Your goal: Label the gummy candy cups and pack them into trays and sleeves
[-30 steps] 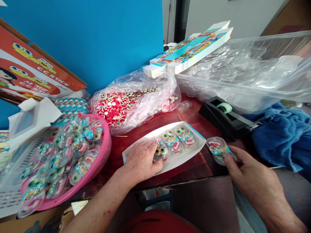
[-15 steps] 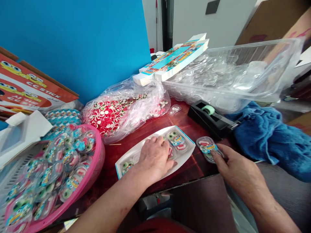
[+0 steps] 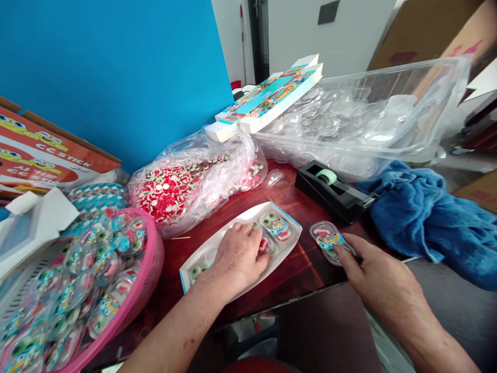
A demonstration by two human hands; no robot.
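Observation:
A white cardboard tray (image 3: 289,232) with a blue edge lies on the dark red table and holds several clear candy packs (image 3: 276,227) with eye and teeth gummies. My left hand (image 3: 236,256) rests on the packs in the middle of the tray, its fingers curled down onto them. My right hand (image 3: 375,272) pinches one more clear candy pack (image 3: 327,241) that lies on the table just right of the tray.
A pink basket (image 3: 149,280) full of candy packs stands at the left. A plastic bag of loose gummies (image 3: 186,184) lies behind the tray. A black tape dispenser (image 3: 334,194), a blue towel (image 3: 430,217), a clear bin of empty shells (image 3: 368,119) and flat printed boxes (image 3: 267,98) fill the back right.
My left hand slid along the tray from its left end toward the middle, uncovering a pack at the left end. The right hand stayed on its pack. The view swung right.

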